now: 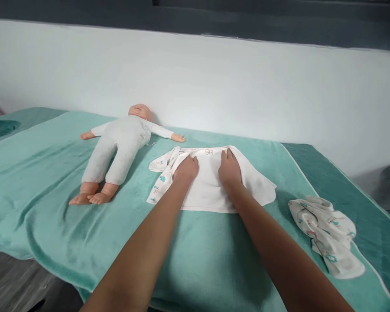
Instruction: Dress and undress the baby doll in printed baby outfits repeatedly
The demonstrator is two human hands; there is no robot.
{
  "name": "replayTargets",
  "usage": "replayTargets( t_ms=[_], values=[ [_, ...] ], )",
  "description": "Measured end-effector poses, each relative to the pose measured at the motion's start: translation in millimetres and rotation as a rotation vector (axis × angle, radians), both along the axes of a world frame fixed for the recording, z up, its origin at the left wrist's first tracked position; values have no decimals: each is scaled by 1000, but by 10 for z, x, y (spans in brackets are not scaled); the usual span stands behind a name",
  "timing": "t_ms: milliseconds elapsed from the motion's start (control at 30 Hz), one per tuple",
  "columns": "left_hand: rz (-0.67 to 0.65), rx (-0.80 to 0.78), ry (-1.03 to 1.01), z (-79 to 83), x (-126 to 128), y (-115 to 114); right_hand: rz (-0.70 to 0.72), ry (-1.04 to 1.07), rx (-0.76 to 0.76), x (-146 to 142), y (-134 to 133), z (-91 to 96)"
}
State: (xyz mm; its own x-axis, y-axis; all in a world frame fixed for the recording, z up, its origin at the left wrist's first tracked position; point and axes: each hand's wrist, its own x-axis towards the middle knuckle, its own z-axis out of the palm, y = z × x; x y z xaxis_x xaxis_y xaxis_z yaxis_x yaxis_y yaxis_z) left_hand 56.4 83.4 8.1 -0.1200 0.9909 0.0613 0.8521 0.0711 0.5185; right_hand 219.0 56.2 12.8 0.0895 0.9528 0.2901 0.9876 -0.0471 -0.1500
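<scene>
Your forearms (149, 242) cross near hem of white shirt (209, 186). Left hand (186, 168) grips its left side, right hand (230, 168) its right. Green blanket (198, 255) under shirt, doll (128, 134) left, bundled printed garment (328, 229) right.

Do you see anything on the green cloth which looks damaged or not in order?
Yes. The doll looks worn: its white covering is ragged, with loose bits, on the side nearer the shirt. Also, a patterned garment at right lies crumpled, while the shirt is spread out.
</scene>
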Motion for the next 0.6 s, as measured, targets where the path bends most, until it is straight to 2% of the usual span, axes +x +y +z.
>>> replayTargets(
  t_ms=[100,200,267,400,500,600],
  values=[
    [-1,2,2,-5,7,-1,171,-31,91,-40,-58,-24],
    [8,9,8,-6,16,-2,336,16,39,-76,-67,-60],
    [9,8,13,-3,20,-4,320,31,-57,-98,-35,-78],
    [-2,1,26,11,15,-14,176,-1,-225,-148,82,-74],
    [-22,0,43,29,5,-28,127,1,-275,-191,168,-58],
    [-59,5,61,53,2,-57,88,3,-252,-230,207,-58]
  ],
)
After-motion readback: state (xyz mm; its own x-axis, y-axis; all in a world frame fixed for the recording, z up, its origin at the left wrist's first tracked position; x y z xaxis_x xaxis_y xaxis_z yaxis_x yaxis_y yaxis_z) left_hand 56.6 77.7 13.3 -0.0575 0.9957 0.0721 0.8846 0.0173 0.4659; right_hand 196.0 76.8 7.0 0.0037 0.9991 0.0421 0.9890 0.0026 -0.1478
